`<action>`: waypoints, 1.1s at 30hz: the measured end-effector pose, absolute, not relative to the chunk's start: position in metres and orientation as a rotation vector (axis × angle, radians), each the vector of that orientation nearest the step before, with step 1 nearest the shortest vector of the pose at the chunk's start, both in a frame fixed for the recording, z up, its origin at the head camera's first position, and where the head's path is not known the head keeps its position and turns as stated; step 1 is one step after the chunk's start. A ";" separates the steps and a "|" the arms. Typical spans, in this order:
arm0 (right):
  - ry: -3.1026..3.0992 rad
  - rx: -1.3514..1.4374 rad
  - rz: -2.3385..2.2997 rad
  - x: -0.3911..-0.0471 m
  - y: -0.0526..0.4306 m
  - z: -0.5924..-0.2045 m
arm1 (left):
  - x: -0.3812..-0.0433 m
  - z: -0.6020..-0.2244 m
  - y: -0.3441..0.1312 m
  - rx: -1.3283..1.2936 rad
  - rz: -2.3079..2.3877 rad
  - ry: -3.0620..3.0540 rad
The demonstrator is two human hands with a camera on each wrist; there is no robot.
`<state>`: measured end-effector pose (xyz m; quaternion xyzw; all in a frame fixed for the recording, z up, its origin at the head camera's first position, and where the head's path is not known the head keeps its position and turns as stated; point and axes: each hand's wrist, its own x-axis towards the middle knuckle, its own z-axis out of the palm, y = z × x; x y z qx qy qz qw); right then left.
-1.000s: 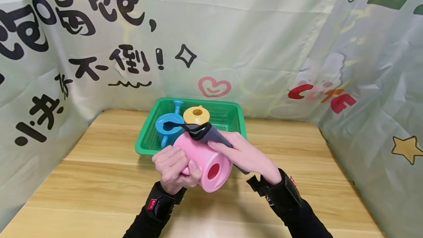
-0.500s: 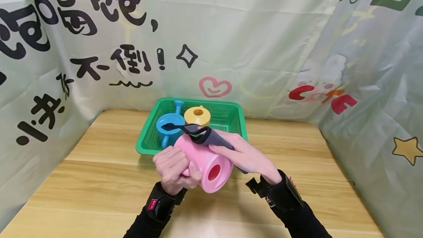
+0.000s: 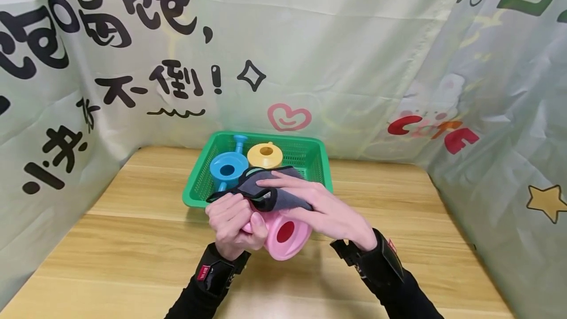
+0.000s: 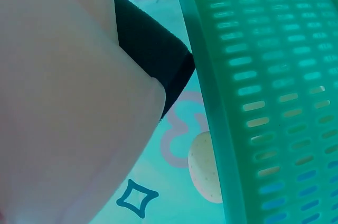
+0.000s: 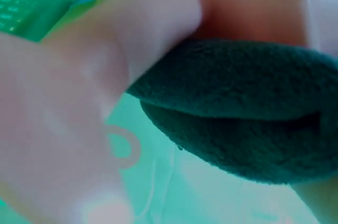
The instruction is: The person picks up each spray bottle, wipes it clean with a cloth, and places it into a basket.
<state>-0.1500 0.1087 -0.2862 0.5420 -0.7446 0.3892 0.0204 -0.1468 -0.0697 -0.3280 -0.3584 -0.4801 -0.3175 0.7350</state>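
Note:
In the head view my left hand (image 3: 235,225) grips a pink watering can (image 3: 290,242), tilted so that its end with a round red hole faces me. Over the can's upper side lies a dark grey cloth (image 3: 252,183) with black edging. My right hand (image 3: 328,210) holds this cloth against the can, fingers stretched across it and thumb below the fold. Cloth and hands hide most of the can's body. Close up in the right wrist view, the folded cloth (image 5: 237,81) sits by the fingers. A dark corner of cloth (image 4: 158,49) shows past the left hand in the left wrist view.
Behind the hands stands a green perforated basket (image 3: 191,196) on the wooden table (image 3: 110,240). It contains a blue watering can (image 3: 239,160) and a yellow watering can (image 3: 274,159). Printed fabric walls (image 3: 354,63) enclose the table at the back and sides.
The cloth has spread from a narrow fold to cover the can's upper side, its loose end now near my left knuckles. My right fingers have come out on top of it.

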 end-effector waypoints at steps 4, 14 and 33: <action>-2.340 1.618 1.299 -0.149 0.112 -0.288 | -0.149 -0.330 -0.070 -0.784 -0.714 -1.045; -2.568 1.274 1.621 -0.156 0.123 -0.294 | -0.150 -0.327 -0.067 -0.749 -0.645 -1.031; -2.402 1.510 1.462 -0.154 0.108 -0.291 | -0.145 -0.320 -0.068 -0.768 -0.665 -1.012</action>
